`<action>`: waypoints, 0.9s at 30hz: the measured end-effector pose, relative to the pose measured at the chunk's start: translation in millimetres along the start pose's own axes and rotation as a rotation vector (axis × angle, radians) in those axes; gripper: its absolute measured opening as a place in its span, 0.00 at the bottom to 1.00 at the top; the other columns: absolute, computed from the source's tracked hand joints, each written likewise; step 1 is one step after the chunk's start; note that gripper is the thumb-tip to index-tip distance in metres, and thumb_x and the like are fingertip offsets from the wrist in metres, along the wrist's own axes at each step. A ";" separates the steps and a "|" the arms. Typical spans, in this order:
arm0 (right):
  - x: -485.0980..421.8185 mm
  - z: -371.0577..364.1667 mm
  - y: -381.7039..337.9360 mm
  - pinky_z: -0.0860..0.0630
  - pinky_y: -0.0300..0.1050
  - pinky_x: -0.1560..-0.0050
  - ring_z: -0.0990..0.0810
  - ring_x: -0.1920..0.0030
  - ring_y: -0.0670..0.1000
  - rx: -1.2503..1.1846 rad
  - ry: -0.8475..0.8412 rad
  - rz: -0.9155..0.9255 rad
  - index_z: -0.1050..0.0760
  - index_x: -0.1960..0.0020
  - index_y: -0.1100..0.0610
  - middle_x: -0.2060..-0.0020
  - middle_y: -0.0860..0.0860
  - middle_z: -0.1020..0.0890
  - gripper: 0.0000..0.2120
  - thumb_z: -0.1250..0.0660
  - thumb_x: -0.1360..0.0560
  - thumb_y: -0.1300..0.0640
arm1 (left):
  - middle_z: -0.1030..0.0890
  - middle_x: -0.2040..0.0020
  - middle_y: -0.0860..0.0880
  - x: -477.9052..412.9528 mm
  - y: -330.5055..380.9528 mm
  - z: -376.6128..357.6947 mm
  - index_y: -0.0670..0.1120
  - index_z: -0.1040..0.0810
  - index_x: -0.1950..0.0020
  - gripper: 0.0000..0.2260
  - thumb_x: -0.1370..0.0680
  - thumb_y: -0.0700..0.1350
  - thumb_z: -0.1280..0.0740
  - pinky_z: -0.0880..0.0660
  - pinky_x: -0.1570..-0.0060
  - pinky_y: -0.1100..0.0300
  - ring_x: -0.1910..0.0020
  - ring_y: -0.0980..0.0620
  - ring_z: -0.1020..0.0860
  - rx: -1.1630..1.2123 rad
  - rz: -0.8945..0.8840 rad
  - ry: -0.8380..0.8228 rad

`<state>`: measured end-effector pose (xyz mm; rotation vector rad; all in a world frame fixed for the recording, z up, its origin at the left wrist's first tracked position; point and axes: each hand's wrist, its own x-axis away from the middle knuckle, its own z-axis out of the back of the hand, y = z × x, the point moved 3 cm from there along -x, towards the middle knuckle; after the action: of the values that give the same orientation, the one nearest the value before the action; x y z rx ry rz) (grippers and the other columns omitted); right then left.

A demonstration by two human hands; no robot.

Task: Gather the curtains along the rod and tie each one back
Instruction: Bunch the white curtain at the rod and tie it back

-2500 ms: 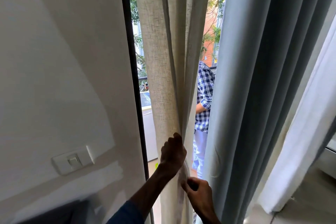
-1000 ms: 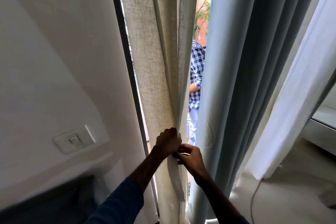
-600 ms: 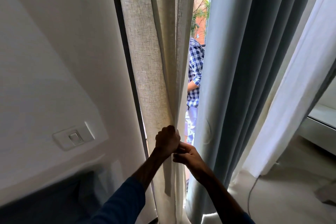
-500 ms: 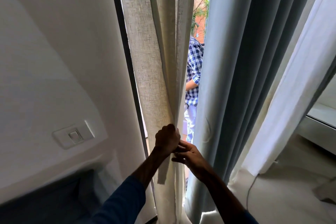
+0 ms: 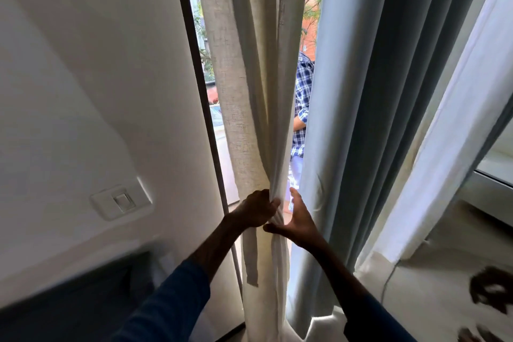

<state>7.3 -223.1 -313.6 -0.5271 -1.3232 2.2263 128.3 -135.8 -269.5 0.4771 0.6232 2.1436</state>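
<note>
A beige linen curtain [image 5: 238, 91] hangs bunched beside the dark window frame. My left hand [image 5: 256, 211] grips the gathered folds at waist height. A flat strip of the same cloth [image 5: 251, 261], the tie-back, hangs loose below that fist. My right hand [image 5: 295, 223] is spread just right of the bunch, thumb touching the fabric and fingers pointing up between the curtains. A thick grey-blue curtain [image 5: 369, 108] hangs in deep pleats to the right.
A white wall with a light switch [image 5: 122, 201] fills the left. A white sheer curtain [image 5: 449, 119] hangs far right, with a thin cable [image 5: 387, 283] on the floor. Outside the glass stands a person in a checked shirt [image 5: 302, 108].
My right hand has let go of the tie-back and spread its fingers. The strip now dangles below my left fist, which keeps hold of the bunch.
</note>
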 end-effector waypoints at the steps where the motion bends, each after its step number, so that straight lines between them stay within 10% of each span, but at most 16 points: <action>1: -3.5 -0.3 -1.3 0.42 0.48 0.21 0.44 0.21 0.48 0.027 -0.023 0.026 0.51 0.17 0.56 0.20 0.48 0.43 0.68 0.16 0.44 0.37 | 0.18 0.42 0.42 2.7 2.4 1.7 0.43 0.26 0.35 0.40 0.31 0.72 0.51 0.22 0.42 0.45 0.46 0.43 0.18 -0.010 -0.013 -0.028; 10: 13.0 -12.5 -10.1 0.19 0.44 0.56 0.20 0.49 0.42 -0.019 0.267 0.183 0.26 0.37 0.50 0.46 0.42 0.19 0.33 0.21 0.35 0.36 | 0.18 0.44 0.42 25.6 21.3 16.2 0.39 0.24 0.38 0.24 0.17 0.58 0.44 0.23 0.45 0.51 0.47 0.43 0.18 -0.177 0.001 0.031; 20: 20.0 -18.1 -14.6 0.21 0.44 0.64 0.17 0.63 0.50 0.093 0.360 0.137 0.18 0.54 0.55 0.63 0.49 0.15 0.03 0.28 0.27 0.57 | 0.19 0.41 0.40 19.4 22.6 4.0 0.40 0.23 0.38 0.24 0.23 0.58 0.42 0.22 0.43 0.46 0.45 0.40 0.19 -0.001 0.056 0.048; 27: 14.9 1.2 -8.0 0.29 0.41 0.66 0.17 0.62 0.55 0.173 0.283 -0.009 0.20 0.58 0.55 0.66 0.50 0.16 0.03 0.29 0.31 0.62 | 0.15 0.54 0.53 28.9 7.9 6.2 0.52 0.17 0.53 0.26 0.33 0.74 0.34 0.20 0.54 0.57 0.55 0.54 0.17 -0.067 -0.111 -0.025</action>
<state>-3.6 -211.9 -307.1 -0.7378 -0.9783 2.1390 110.0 -115.1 -256.5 0.4225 0.5493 2.0435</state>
